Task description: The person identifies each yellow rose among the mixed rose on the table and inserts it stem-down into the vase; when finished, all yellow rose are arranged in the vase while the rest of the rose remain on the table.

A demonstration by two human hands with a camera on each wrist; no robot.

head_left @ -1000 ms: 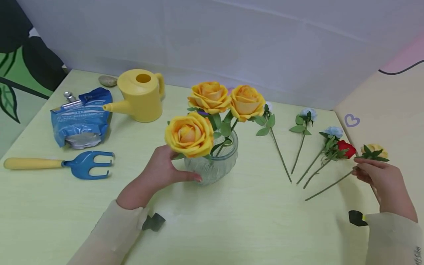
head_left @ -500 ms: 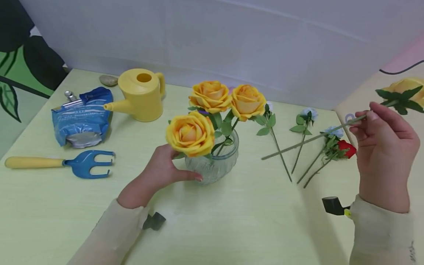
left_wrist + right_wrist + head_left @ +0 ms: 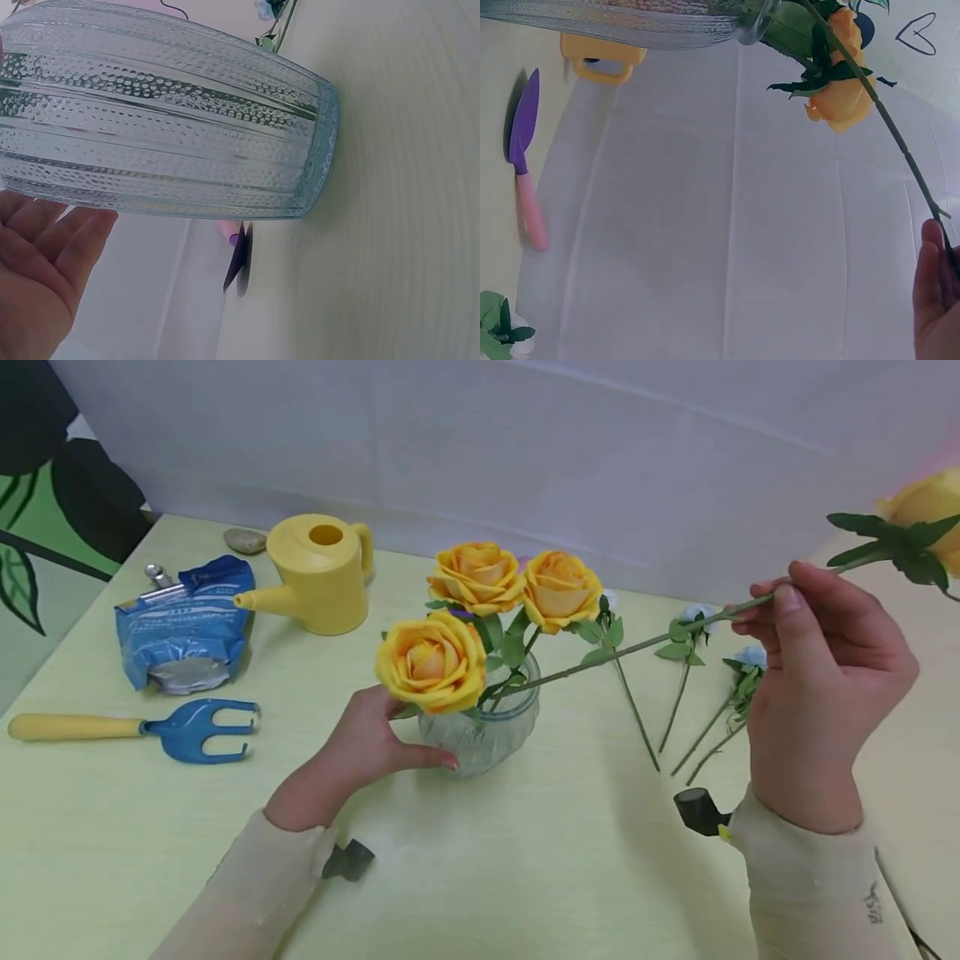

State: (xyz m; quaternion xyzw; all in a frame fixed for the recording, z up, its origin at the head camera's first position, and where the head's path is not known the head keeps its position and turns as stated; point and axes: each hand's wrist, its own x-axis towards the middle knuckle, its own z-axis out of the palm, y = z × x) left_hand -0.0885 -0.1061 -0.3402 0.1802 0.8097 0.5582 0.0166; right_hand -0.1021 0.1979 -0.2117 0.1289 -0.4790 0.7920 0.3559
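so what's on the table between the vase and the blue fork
Only the left hand, gripping the vase; the rest of the table up to the fork is bare, in the head view.

- the ribbed, dotted glass vase [image 3: 165,127] fills most of the shot, lying sideways across the upper half because of the camera angle
- left hand [image 3: 37,277] is in the bottom left corner, palm and fingers [image 3: 82,236] right up against the glass
- the vase's base sits on the pale yellow-green table [image 3: 397,225], which runs down the right side
- small dark thing [image 3: 240,262] on the table just past the base, can't tell what it is
- some leaves and a stem [image 3: 274,22] poke in at the top edge
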